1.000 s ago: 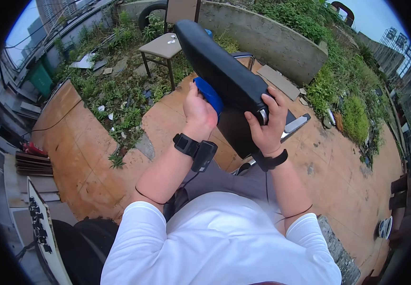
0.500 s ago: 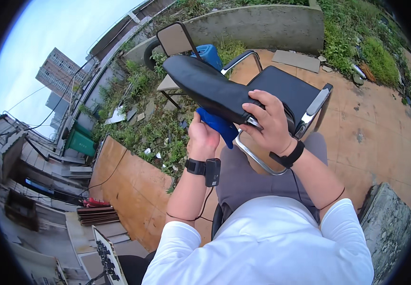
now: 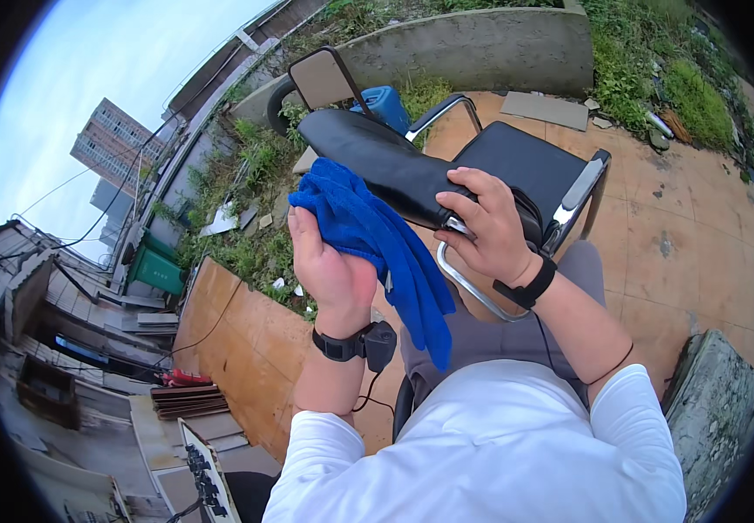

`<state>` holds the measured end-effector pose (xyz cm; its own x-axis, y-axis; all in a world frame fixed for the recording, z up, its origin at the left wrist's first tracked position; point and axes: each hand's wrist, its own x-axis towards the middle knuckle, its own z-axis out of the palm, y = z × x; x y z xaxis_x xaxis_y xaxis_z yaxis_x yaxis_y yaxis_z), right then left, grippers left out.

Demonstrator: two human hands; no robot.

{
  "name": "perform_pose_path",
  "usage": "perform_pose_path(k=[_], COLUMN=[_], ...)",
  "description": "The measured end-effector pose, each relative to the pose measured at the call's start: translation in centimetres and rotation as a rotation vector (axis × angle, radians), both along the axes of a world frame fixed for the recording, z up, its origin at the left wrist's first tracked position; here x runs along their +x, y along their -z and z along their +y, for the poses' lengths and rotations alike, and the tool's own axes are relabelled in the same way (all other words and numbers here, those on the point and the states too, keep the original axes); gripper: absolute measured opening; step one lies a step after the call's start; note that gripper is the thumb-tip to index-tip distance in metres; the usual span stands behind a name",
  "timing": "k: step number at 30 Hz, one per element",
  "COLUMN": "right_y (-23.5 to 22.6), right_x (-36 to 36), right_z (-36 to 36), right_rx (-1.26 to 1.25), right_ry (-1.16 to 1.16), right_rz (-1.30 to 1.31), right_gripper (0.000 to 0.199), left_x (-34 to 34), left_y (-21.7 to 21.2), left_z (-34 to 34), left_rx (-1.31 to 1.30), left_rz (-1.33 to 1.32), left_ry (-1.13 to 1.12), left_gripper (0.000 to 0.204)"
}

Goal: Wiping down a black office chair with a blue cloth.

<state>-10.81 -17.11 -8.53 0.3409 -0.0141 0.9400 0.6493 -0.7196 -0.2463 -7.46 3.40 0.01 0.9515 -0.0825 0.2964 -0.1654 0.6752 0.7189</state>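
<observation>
While the left hand holds a soft, bright blue cloth near the middle of the frame, the right hand grips one end of a long, black, shiny, leather-like thing just above the middle, and a black chair with silver metal arms stands to the upper right

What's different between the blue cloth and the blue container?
The blue cloth hangs in soft folds; the blue container looks stiff and boxy. The cloth is up close in the left hand; the container is farther away, touched by neither hand. The cloth is a deeper shade than the container. Both are blue.
</observation>
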Motion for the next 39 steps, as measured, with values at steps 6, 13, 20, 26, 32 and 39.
perform_pose_path(k=[6,13,20,26,32,39], right_y=[-0.1,-0.1,-0.4,-0.2,0.4,0.8], right_x=[-0.1,-0.2,0.3,0.5,1.2,1.3], right_z=[0.4,0.2,0.3,0.7,1.3,1.6], right_rx=[0.004,-0.005,-0.015,-0.043,-0.027,-0.041], right_ry=[-0.03,-0.019,-0.004,-0.002,-0.001,0.013], right_rz=[0.004,0.02,0.019,0.013,0.019,0.06], right_gripper=[0.057,0.056,0.055,0.056,0.054,0.052], left_x=[1.2,6.4,11.3,18.6,24.6,28.6], left_y=[1.3,2.2,3.4,3.3,3.2,2.9], left_z=[-2.2,-2.4,-1.2,2.0,4.1,5.2], left_rx=[0.41,0.933,0.958,0.991,1.031,1.096], left_rz=[-0.635,-1.161,-1.099,-0.811,-0.656,-0.585], left_ry=[-0.126,-0.218,-0.472,-0.521,-0.566,-0.58], left_gripper=[0.022,0.035,0.031,0.035,0.042,0.046])
